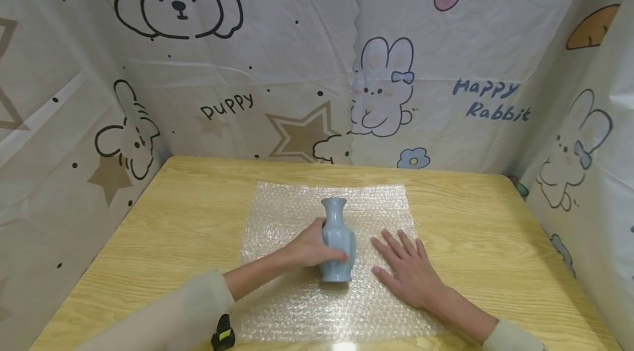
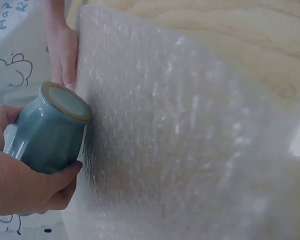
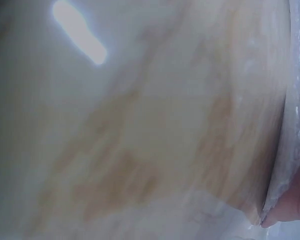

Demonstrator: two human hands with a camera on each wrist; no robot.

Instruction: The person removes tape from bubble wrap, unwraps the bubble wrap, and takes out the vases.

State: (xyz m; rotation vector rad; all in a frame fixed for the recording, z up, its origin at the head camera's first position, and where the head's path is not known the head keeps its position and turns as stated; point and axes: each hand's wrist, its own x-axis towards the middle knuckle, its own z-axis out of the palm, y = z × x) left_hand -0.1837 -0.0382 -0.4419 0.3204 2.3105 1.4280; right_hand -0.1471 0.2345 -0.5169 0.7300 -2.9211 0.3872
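A pale blue vase [image 1: 338, 241] with a flared neck is over a sheet of bubble wrap [image 1: 282, 307], its mouth pointing toward the far side. My left hand [image 1: 317, 246] grips the vase round its body, thumb on the near side. In the left wrist view the vase's unglazed foot ring [image 2: 65, 101] faces the camera, close to the wrap. My right hand [image 1: 408, 271] lies with fingers spread on the right part of the sheet. Only a sliver of that right hand [image 3: 292, 200] shows in the right wrist view, beside the wrap's edge.
The wrap lies on a wood-grain table [image 1: 168, 241]. Cloth printed with cartoon animals [image 1: 277, 54] hangs behind the table and along both sides. A black strap-like device [image 1: 223, 334] sits by the left sleeve.
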